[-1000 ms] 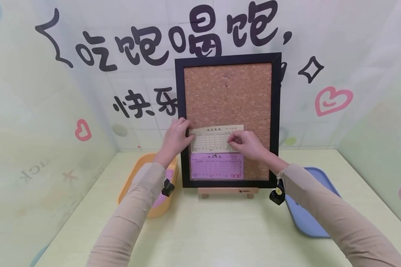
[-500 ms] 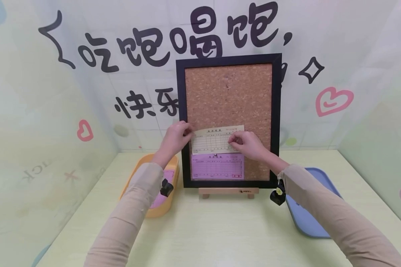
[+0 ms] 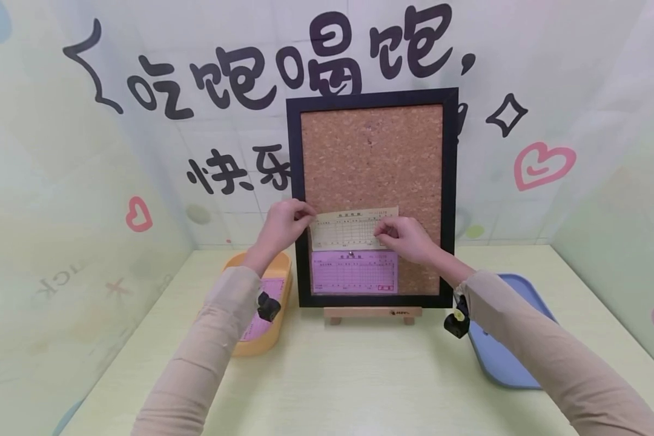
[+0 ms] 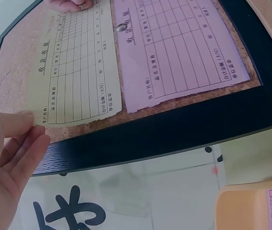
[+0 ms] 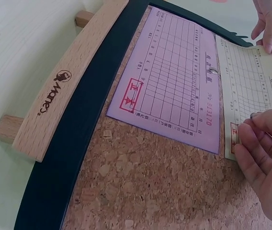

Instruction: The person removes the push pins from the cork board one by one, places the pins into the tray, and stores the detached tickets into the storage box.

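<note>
A cream receipt slip [image 3: 338, 231] lies against the corkboard [image 3: 373, 157], directly above a purple receipt slip [image 3: 354, 275]. A silver pushpin [image 5: 213, 71] sits at the purple slip's top edge. My left hand [image 3: 285, 225] pinches the cream slip's upper left corner between thumb and fingers, beside the black frame [image 4: 140, 146]. Toward the slip's right end, my right hand [image 3: 406, 238] has thumb and forefinger together on a small silver pin [image 5: 254, 115], mostly hidden by the fingertips. The red stamp on the cream slip shows partly behind those fingers in the right wrist view.
The board stands on a small wooden easel [image 3: 373, 312]. At its left is an orange bin [image 3: 261, 346] with purple slips [image 3: 264, 315] inside. A blue tray [image 3: 504, 357] lies at the right, partly under my right forearm. A printed wall rises behind.
My left hand has drawn slightly left and down, its thumb now at the slip's upper corner instead of over its left edge. The right hand has barely shifted.
</note>
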Demonstrator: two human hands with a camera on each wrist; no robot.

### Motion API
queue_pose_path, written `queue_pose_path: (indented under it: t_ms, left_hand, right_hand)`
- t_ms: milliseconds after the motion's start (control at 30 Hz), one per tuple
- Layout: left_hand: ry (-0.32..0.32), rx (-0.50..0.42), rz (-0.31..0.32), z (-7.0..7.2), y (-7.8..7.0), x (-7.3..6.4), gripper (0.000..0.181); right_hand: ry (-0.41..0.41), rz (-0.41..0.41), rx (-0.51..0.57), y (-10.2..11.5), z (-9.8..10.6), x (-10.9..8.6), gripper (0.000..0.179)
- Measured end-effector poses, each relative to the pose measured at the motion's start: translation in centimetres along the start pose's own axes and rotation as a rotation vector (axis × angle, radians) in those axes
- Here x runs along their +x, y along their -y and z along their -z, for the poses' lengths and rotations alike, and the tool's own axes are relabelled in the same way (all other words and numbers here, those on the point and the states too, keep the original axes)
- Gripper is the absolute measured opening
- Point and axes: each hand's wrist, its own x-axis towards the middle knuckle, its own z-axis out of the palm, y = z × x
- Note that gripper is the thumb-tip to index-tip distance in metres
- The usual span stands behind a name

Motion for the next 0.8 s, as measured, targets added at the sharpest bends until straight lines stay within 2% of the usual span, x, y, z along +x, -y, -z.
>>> queue_pose_path:
  t_ms: [167, 467, 800]
  left_hand:
    - [-0.019, -0.044, 0.014, 0.6, -0.1, 0.1, 0.009]
    - [-0.045, -0.18, 0.088, 1.8, 0.2, -0.2, 0.009]
    - [0.039, -0.362, 0.213, 2.6, 1.2, -1.7, 0.011]
  right_hand:
    - [0.0, -0.008, -0.007, -0.1, 0.5, -0.4, 0.01]
    - [-0.01, -0.033, -0.008, -0.6, 1.3, -1.5, 0.01]
    - [-0.004, 0.01, -0.058, -1.3, 1.6, -3.9, 0.009]
